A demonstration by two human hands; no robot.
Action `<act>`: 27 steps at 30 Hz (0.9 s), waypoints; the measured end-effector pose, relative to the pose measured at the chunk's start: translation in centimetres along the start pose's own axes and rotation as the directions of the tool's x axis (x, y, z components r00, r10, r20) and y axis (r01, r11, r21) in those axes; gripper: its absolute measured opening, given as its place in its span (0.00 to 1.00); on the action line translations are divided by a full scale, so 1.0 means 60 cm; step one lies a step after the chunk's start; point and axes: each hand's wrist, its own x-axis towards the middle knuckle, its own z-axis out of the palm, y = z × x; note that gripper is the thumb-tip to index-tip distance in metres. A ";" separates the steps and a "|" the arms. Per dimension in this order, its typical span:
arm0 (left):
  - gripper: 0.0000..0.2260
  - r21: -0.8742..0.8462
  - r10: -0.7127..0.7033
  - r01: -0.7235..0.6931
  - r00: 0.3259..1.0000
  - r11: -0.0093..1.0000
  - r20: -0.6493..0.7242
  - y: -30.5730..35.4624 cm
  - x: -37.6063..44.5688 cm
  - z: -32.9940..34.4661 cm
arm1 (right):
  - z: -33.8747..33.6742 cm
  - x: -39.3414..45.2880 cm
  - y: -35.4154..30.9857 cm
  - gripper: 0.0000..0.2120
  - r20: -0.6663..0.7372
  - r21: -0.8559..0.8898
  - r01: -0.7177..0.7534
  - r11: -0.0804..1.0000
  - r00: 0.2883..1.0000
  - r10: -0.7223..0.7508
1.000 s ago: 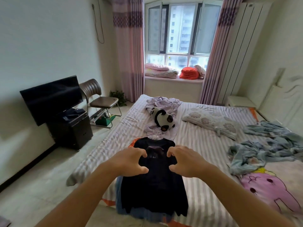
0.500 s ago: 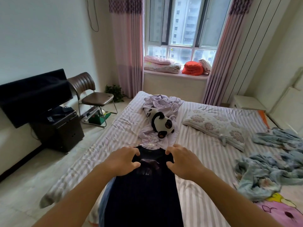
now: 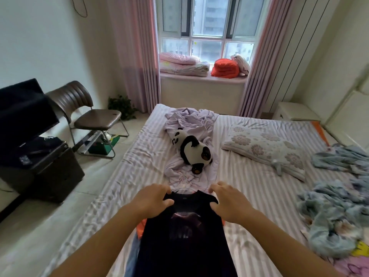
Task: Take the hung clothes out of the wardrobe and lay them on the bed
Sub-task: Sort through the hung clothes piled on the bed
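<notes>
Black top (image 3: pixel 184 232) on the striped bed (image 3: pixel 249 188), left hand (image 3: pixel 152 199) and right hand (image 3: pixel 226 200) each gripping a shoulder.

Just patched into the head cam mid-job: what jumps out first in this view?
Front and centre, the left hand and right hand grip the shoulders of a black top at the near edge of the striped bed. Just beyond it lies a panda plush on crumpled lilac fabric.
</notes>
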 end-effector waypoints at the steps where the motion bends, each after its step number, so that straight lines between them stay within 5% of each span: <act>1: 0.18 0.007 0.005 -0.005 1.000 1.000 -0.005 -0.012 0.020 -0.004 | 0.005 0.022 0.001 0.18 -0.001 0.003 -0.014 1.000 1.000 0.014; 12: 0.19 -0.041 -0.054 0.055 0.998 0.998 0.032 -0.119 0.219 0.045 | 0.094 0.218 0.057 0.20 0.015 0.043 -0.105 0.994 0.994 0.104; 27: 0.15 -0.196 -0.232 0.264 0.957 0.944 0.173 -0.250 0.481 0.281 | 0.320 0.455 0.258 0.20 0.214 0.073 -0.195 0.978 0.961 0.175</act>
